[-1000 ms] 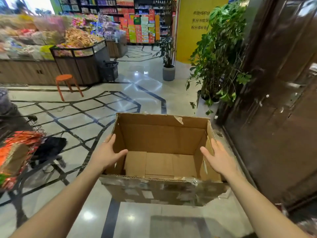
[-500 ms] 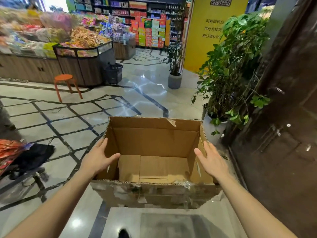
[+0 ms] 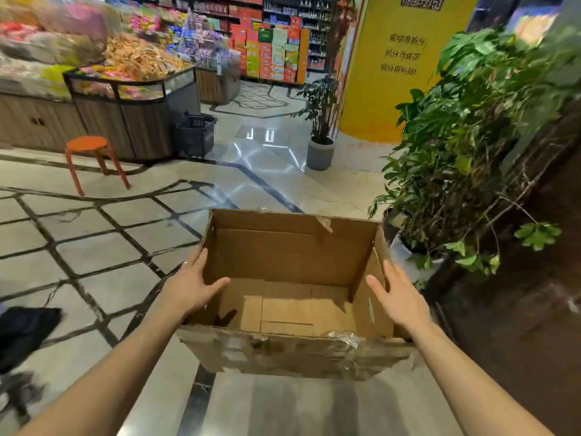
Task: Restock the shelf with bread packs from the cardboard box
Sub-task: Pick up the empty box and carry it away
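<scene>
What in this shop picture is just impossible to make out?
Head view only.
Motion blur smears the goods on the display counter.
The left edge cuts off a black object.
The cardboard box hides its own underside.
The left hand and right hand press their palms against its sides, unseen.

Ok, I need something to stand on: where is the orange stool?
In the head view the orange stool stands on the left, just in front of the wooden display counter and left of the black shopping basket.
</scene>
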The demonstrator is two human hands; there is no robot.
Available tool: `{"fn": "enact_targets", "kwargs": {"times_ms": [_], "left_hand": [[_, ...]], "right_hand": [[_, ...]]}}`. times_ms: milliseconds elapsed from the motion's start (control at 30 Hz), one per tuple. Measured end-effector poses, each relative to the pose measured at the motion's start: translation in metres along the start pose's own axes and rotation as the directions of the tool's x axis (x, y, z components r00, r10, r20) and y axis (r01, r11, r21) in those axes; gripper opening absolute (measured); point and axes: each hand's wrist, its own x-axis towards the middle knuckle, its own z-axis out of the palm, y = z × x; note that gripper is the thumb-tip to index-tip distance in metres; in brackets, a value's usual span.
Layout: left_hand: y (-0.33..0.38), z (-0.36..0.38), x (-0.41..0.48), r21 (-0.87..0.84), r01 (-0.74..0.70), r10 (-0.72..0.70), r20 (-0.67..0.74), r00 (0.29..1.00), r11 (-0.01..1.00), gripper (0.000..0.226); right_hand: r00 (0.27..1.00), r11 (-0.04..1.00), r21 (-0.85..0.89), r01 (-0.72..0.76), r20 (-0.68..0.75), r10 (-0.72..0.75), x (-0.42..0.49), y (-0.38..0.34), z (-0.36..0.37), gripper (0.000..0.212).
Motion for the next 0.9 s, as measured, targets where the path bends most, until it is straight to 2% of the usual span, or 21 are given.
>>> {"fn": "enact_targets", "kwargs": {"times_ms": [200, 433, 700, 900], "left_hand": [[0.011, -0.016, 0.123, 0.018, -0.046, 0.046, -0.002, 0.999, 0.999, 0.094], [0.038, -0.009, 0.271, 0.012, -0.023, 0.023, 0.015, 1.000, 1.000, 0.094], [0.105, 0.000, 0.447, 0.019, 0.034, -0.035, 0.015, 0.999, 0.999, 0.093], [0.151, -0.008, 0.551, 0.027, 0.031, -0.030, -0.035, 0.999, 0.999, 0.090]], "right_hand": [[1.000, 0.999, 0.044, -0.016, -0.005, 0.016, 0.110, -0.037, 0.008, 0.082], [1.000, 0.998, 0.057, -0.005, -0.010, 0.005, 0.266, -0.058, 0.023, 0.082], [0.998, 0.997, 0.063, 0.041, 0.034, -0.043, 0.484, -0.068, 0.027, 0.083], [0.997, 0.996, 0.058, 0.061, 0.040, -0.064, 0.604, -0.082, 0.006, 0.080]]}}
